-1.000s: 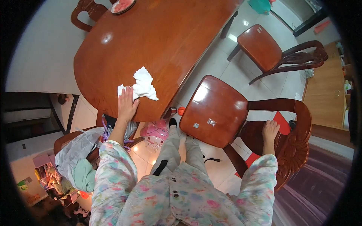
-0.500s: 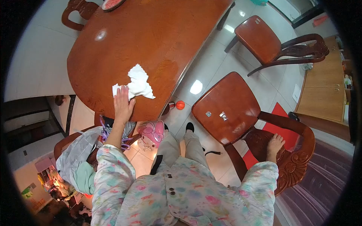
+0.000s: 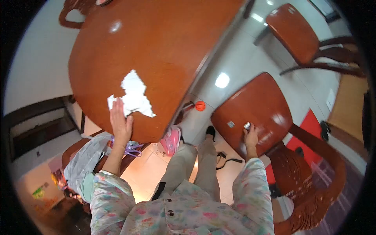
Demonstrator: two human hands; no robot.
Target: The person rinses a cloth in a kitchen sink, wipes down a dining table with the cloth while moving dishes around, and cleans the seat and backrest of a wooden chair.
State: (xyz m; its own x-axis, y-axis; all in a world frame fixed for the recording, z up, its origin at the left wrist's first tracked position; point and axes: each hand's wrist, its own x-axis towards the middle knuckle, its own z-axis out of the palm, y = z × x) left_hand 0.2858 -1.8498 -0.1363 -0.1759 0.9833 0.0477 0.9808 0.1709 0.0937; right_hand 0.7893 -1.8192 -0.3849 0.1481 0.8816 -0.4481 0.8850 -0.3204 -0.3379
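Observation:
On the wooden table [image 3: 156, 47] lies a crumpled white cloth [image 3: 135, 94]. My left hand [image 3: 120, 124] rests flat on its near left corner, fingers stretched out. Over the seat of the nearer wooden chair [image 3: 270, 105], my right hand [image 3: 251, 138] has its fingertips closed around a small shiny silver packet [image 3: 246, 125]; the palm side is hidden. A second small silver piece [image 3: 230, 124] lies on the same seat, left of that hand.
Another chair [image 3: 293, 31] stands farther right. An orange ball [image 3: 200, 105] and a black strap [image 3: 231, 160] are on the floor. A pink bag [image 3: 171, 141] sits by the table edge. Grey fabric [image 3: 86, 160] covers a chair at left.
My right hand has left the chair's backrest and moved forward and left to the silver packet on the seat. My left hand stays on the cloth; the view has shifted.

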